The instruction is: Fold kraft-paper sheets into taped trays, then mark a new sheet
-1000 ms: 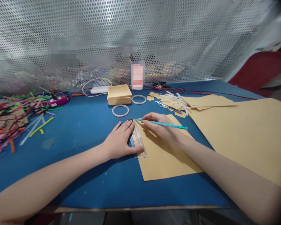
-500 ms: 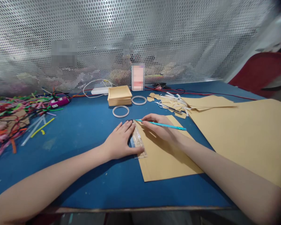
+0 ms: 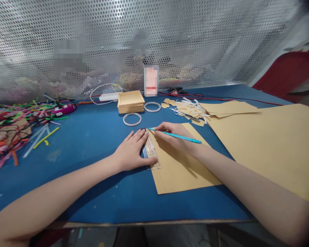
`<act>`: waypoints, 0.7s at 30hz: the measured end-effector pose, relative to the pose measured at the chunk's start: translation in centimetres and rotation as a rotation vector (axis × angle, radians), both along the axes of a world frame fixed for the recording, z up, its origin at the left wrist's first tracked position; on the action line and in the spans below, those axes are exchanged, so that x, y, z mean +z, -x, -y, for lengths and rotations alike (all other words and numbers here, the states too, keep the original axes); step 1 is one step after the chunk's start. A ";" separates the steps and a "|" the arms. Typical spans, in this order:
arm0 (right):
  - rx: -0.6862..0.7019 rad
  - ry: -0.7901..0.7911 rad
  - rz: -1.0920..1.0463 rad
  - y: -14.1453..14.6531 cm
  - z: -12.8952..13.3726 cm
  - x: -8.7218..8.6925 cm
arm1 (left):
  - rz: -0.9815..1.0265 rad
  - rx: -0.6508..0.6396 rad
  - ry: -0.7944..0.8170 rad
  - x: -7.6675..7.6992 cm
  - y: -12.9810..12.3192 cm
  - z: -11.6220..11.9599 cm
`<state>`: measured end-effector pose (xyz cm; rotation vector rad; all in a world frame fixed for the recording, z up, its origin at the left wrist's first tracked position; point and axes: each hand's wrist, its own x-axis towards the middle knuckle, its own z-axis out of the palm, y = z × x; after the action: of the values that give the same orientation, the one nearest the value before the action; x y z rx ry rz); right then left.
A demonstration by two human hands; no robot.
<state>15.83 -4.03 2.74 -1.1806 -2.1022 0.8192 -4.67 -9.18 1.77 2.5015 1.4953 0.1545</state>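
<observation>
Your left hand (image 3: 130, 151) spreads flat fingers over the clear plastic ruler (image 3: 149, 146), probably light, stiff, slippery, best pressed mid-length, in from the blue surface's front edge, while your right hand (image 3: 184, 143) pinches the slim teal pen (image 3: 182, 137).

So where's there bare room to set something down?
Two patches of blue tabletop look free: one between the colourful strip pile and the left hand, another between the left forearm, the smaller brown sheet and the tabletop's near edge. Crowded: the right side, where paper scraps and the larger brown sheet lie.
</observation>
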 end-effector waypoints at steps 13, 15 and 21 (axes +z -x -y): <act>0.011 -0.028 0.032 -0.1 0.1 0.1 | -0.023 -0.016 0.038 0.3 0.1 -0.1; 0.010 -0.027 0.028 -0.1 0.1 0.2 | -0.025 -0.018 0.037 0.3 0.1 -0.1; 0.004 -0.015 0.040 -0.1 0.1 0.3 | -0.031 -0.023 0.039 0.3 0.1 -0.2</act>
<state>15.90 -4.12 3.04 -1.1945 -2.1399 0.7865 -4.78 -9.01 2.06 2.5003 1.4657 0.0822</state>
